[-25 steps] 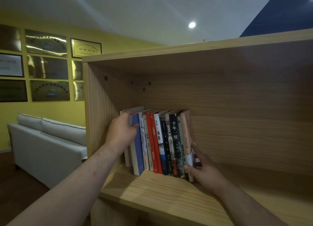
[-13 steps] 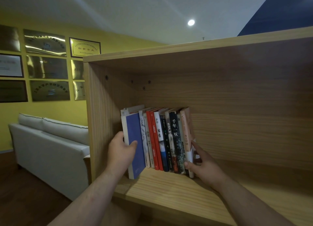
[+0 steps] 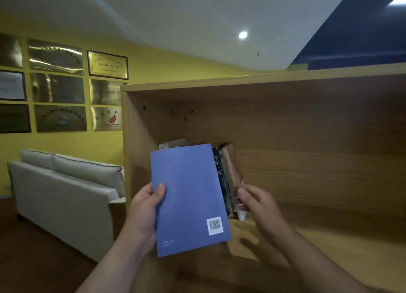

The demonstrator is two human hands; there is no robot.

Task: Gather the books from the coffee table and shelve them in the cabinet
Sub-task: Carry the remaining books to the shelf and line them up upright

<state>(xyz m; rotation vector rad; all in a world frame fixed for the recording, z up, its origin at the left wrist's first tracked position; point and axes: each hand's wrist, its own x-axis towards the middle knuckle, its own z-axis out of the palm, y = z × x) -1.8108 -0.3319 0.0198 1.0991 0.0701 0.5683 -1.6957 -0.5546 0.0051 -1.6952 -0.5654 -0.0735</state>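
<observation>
I see my left hand (image 3: 142, 213) gripping a blue book (image 3: 190, 199) by its left edge, thumb on the cover, barcode at the lower right. The book is upright, nearer than the row of books (image 3: 228, 178) standing far left in the wooden cabinet (image 3: 307, 139). My right hand (image 3: 258, 207) touches the row's rightmost book. A pale sofa (image 3: 66, 194) sits left.
</observation>
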